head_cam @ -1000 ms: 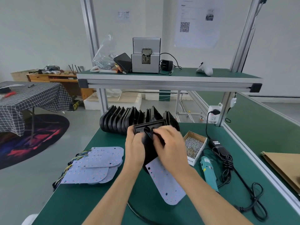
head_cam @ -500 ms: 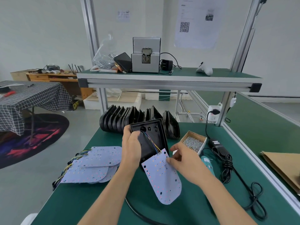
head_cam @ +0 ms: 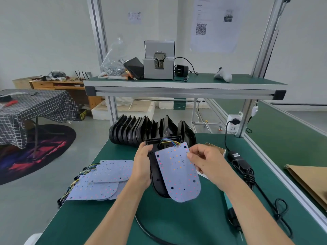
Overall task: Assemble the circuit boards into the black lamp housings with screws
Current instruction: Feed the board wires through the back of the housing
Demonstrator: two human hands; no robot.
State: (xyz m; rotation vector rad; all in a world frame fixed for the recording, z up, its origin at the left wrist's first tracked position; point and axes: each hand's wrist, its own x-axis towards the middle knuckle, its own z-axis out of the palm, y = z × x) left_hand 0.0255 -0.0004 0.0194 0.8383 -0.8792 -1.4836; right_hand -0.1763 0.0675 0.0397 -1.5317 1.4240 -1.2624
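Note:
A black lamp housing (head_cam: 156, 175) is tilted up off the green bench (head_cam: 177, 223), and my left hand (head_cam: 142, 166) grips its left edge. A pale blue circuit board (head_cam: 177, 174) with coloured wires at its top lies over the housing's open face, its rounded end hanging past the housing's lower edge. My right hand (head_cam: 206, 161) pinches the board's right edge. The wires run into the housing's top end. More boards (head_cam: 104, 179) with wire bundles lie stacked to the left. A row of black housings (head_cam: 150, 129) stands behind.
A cardboard box of screws (head_cam: 222, 150) sits behind my right hand. A teal electric screwdriver (head_cam: 228, 200) and black power cable (head_cam: 247, 172) lie to the right, with brown cardboard (head_cam: 307, 181) further right. The upper shelf (head_cam: 184, 85) carries a screw feeder (head_cam: 159, 59).
My right hand left the housing's top, took the board by its right edge and swung it up from the bench over the housing's open face. My left hand kept its grip.

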